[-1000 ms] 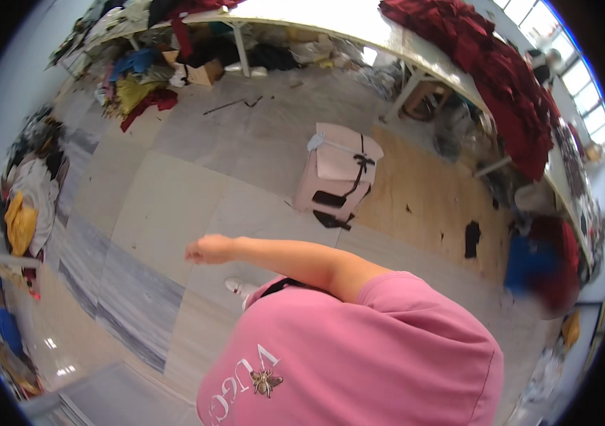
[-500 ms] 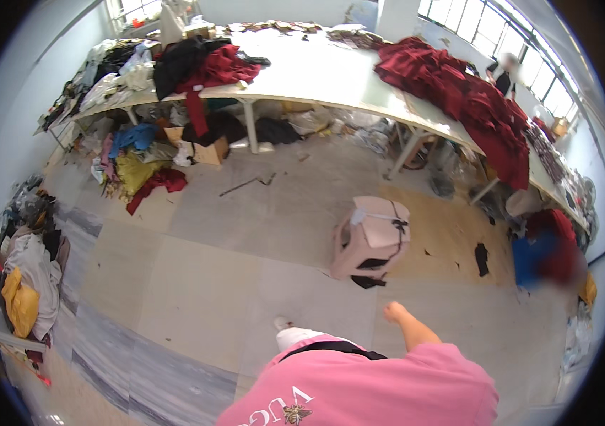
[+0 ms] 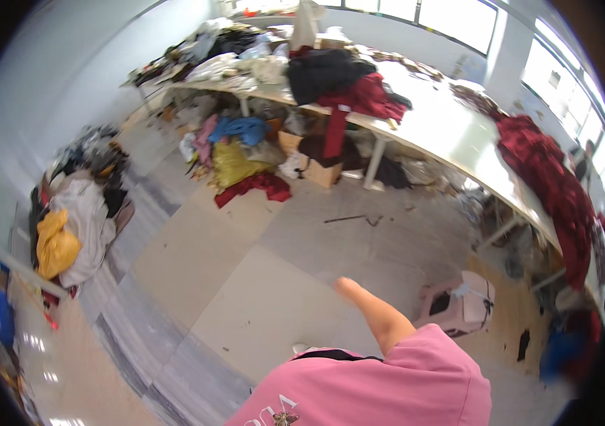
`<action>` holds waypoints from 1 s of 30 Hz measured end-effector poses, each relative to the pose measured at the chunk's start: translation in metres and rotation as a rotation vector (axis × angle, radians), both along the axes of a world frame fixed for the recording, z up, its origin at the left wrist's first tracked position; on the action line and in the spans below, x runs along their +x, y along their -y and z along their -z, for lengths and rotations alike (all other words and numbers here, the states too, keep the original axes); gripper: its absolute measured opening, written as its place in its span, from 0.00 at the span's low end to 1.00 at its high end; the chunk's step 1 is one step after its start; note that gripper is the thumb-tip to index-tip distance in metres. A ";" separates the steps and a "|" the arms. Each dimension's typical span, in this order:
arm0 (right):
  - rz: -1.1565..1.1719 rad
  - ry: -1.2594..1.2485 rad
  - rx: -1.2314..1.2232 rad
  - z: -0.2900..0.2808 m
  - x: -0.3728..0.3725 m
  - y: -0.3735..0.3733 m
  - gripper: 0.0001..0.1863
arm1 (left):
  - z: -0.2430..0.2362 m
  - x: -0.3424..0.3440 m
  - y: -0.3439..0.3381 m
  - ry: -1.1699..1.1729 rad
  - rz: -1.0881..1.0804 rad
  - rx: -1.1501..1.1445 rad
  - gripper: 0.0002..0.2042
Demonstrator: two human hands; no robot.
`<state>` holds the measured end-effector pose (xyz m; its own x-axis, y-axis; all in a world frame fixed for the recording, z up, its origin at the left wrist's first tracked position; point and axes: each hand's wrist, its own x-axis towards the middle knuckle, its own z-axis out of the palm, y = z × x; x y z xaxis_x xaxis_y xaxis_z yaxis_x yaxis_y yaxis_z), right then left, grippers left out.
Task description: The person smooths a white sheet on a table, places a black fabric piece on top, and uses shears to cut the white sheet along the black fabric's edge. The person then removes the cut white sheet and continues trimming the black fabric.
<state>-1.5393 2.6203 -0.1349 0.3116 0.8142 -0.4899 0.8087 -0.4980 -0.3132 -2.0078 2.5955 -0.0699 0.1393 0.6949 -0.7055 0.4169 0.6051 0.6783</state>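
My right hand hangs out in front of my pink sleeve, over the tiled floor. It is blurred, so I cannot tell whether its fingers are apart or closed. To its right a pale pink pet-carrier-like box with black straps and a dark opening sits on the floor. My left hand is out of sight.
A long white table carries dark red and black fabric, with cloth piles and cardboard beneath. Clothes with a yellow piece lie at left. A black strip lies on the floor. A person stands behind the table.
My view has swung left, bringing more of the left piles and table in and shifting the pink box rightward. My right arm has swung to point farther forward than a second ago.
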 end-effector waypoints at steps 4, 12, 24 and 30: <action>0.019 -0.183 0.230 -0.135 -0.119 -0.228 0.11 | 0.002 -0.028 -0.056 0.034 -0.078 -0.016 0.13; -0.655 -0.428 0.260 -0.144 -0.388 -0.357 0.11 | 0.006 -0.155 -0.191 0.029 -0.228 0.006 0.13; -0.020 -0.022 -0.522 -0.028 -0.288 -0.285 0.10 | -0.008 -0.313 -0.353 0.047 -0.322 0.023 0.12; -0.184 -0.064 -0.568 -0.039 -0.392 -0.379 0.14 | 0.004 -0.374 -0.429 0.039 -0.348 0.000 0.12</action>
<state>-1.9312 2.9997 -0.0955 0.1460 0.4573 -0.8772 0.8859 -0.4551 -0.0898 -2.3822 3.0240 -0.0738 -0.0792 0.7052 -0.7045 0.1597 0.7066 0.6894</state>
